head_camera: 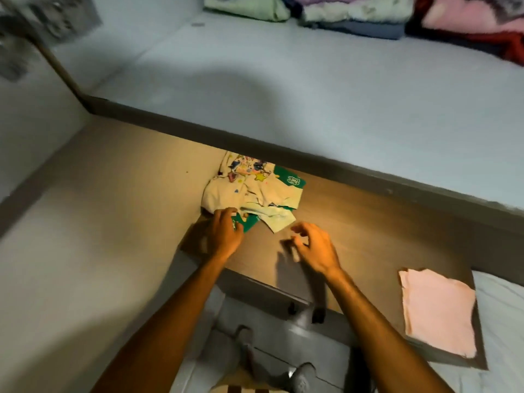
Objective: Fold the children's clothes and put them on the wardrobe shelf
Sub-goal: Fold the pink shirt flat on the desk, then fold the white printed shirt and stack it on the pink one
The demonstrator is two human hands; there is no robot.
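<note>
A brown wooden counter runs under a pale shelf in a dim, warm-lit corner between pale walls. At the back of the shelf lie folded clothes: a green pile, a stack of white on blue and a pink and red heap. On the counter, close under the shelf edge, sits a crumpled cream garment with coloured prints, on top of a green piece. The left hand rests on the near edge of this bundle, fingers bent down onto the cloth. The right hand hovers just beside it, fingers spread and curled, holding nothing. A flat pink cloth lies well apart at the counter's right end.
</note>
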